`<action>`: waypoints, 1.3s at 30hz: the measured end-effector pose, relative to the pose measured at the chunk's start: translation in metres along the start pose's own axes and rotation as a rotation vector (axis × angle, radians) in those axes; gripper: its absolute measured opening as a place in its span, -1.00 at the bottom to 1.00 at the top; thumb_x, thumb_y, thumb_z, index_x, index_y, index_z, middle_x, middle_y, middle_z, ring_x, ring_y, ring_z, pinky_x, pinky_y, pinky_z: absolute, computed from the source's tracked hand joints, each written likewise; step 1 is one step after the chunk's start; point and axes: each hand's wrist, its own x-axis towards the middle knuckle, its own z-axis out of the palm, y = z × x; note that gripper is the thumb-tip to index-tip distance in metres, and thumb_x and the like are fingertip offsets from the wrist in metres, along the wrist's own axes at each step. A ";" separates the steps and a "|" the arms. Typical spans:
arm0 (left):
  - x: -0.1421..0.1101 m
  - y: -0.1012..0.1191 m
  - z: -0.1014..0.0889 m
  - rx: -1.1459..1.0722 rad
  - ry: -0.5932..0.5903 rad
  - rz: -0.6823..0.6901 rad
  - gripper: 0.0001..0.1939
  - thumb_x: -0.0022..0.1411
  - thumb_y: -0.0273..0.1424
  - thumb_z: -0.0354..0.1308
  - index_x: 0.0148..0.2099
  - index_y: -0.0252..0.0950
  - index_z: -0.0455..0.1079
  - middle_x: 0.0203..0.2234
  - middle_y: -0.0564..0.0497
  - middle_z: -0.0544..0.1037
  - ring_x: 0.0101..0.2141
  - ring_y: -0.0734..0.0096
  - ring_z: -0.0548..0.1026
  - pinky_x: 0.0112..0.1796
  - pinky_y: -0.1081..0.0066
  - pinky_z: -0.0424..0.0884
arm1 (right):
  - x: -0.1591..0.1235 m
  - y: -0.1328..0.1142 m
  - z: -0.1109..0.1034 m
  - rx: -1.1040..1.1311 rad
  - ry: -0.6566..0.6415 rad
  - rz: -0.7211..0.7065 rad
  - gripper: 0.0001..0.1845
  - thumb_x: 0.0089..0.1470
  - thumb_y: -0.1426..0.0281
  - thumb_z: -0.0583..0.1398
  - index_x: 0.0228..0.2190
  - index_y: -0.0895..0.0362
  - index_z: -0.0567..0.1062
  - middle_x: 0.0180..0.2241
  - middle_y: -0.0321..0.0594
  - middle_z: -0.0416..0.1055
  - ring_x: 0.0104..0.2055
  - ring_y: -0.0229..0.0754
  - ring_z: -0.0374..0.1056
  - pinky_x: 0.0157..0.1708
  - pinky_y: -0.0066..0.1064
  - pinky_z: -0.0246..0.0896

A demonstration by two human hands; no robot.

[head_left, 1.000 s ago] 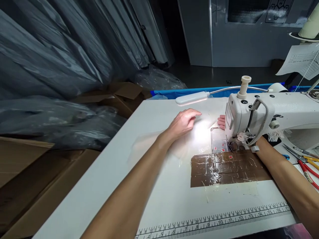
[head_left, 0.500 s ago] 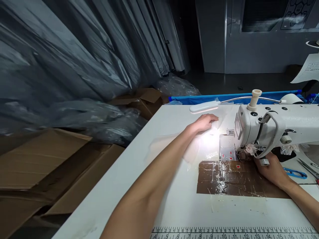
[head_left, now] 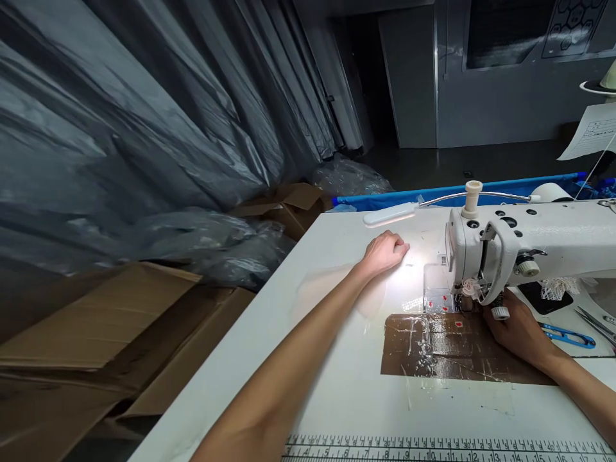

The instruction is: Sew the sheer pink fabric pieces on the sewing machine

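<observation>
My left hand (head_left: 386,251) rests on the white tabletop left of the sewing machine (head_left: 500,247), in the lamp's bright spot. Its fingers are curled in; what they hold, if anything, is hidden. My right hand (head_left: 517,330) is at the needle area, its fingertips hidden behind the presser-foot parts and a metal guard. Beneath that hand lies a brown taped sheet (head_left: 433,346) in front of the metal needle plate (head_left: 436,279). A small pale fabric rosette (head_left: 469,287) sits on the machine head near the needle.
Blue thread snips (head_left: 570,335) and scissors (head_left: 594,324) lie right of my right hand. White lace (head_left: 558,289) is under the machine arm. A lamp (head_left: 391,215) stretches over the table's back. A ruler strip (head_left: 433,446) runs along the front. Cardboard boxes (head_left: 96,314) stand left.
My left hand has drawn back slightly from the machine, its fingers more curled; the sheer piece at its fingertips no longer shows. My right hand stays by the needle. The view has shifted slightly.
</observation>
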 end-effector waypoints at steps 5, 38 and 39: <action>-0.014 0.002 0.000 -0.188 -0.027 0.006 -0.94 0.05 -0.46 0.14 -0.46 -0.26 0.35 -0.37 -0.09 0.50 -0.19 0.12 0.48 -0.13 0.26 0.40 | -0.001 -0.001 0.001 -0.027 0.008 -0.024 -0.75 0.15 0.40 0.00 -0.41 0.15 0.46 -0.34 -0.07 0.44 -0.30 -0.08 0.41 -0.31 -0.29 0.40; -0.132 -0.112 -0.041 0.070 0.335 -0.355 -0.64 0.23 -0.18 0.04 -0.15 -0.24 0.59 -0.01 -0.08 0.55 -0.06 0.11 0.54 0.05 0.18 0.44 | -0.009 0.008 0.002 -0.116 0.014 -0.118 -0.69 0.16 0.35 0.00 -0.30 0.14 0.53 -0.28 -0.03 0.46 -0.24 -0.01 0.43 -0.28 -0.23 0.41; -0.132 -0.112 -0.041 0.076 0.341 -0.355 -0.65 0.23 -0.19 0.05 -0.15 -0.22 0.59 -0.01 -0.06 0.56 -0.05 0.12 0.54 0.04 0.19 0.44 | -0.010 0.009 0.003 -0.109 0.016 -0.109 -0.69 0.15 0.34 0.01 -0.27 0.14 0.53 -0.26 -0.04 0.47 -0.22 -0.01 0.44 -0.25 -0.22 0.41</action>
